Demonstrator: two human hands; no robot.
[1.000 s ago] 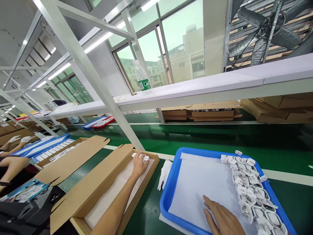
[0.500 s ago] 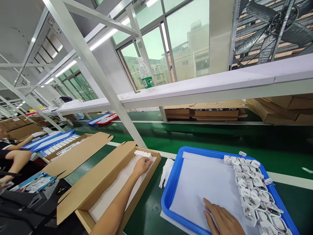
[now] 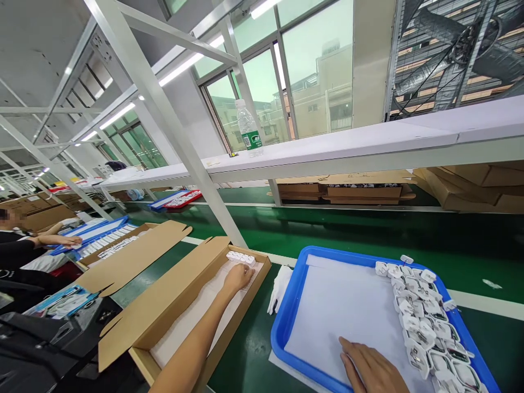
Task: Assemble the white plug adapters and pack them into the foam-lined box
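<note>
Inside the long cardboard box [image 3: 164, 322], my left hand [image 3: 238, 277] is closed at the far end, touching the near side of a short row of white pieces [image 3: 240, 257]. What its fingers hold, if anything, is hidden. My right hand [image 3: 370, 363] rests over the near part of the blue tray [image 3: 282, 305], fingers stretched out above the white sheet [image 3: 339, 305], with nothing in it. Several white parts with metal and wire bits [image 3: 423, 316] lie in rows along the tray's right side.
A white glove [image 3: 280, 288] lies between box and tray. A slanted white post [image 3: 192, 153] rises behind the box to a shelf [image 3: 352, 155] bearing a bottle [image 3: 249, 131]. At left, a person [image 3: 24, 245] reaches toward blue trays [image 3: 92, 234] beside another open box [image 3: 135, 245].
The view has shifted slightly. The person at left has moved an arm toward the blue trays, and more of them shows. My hands have hardly moved.
</note>
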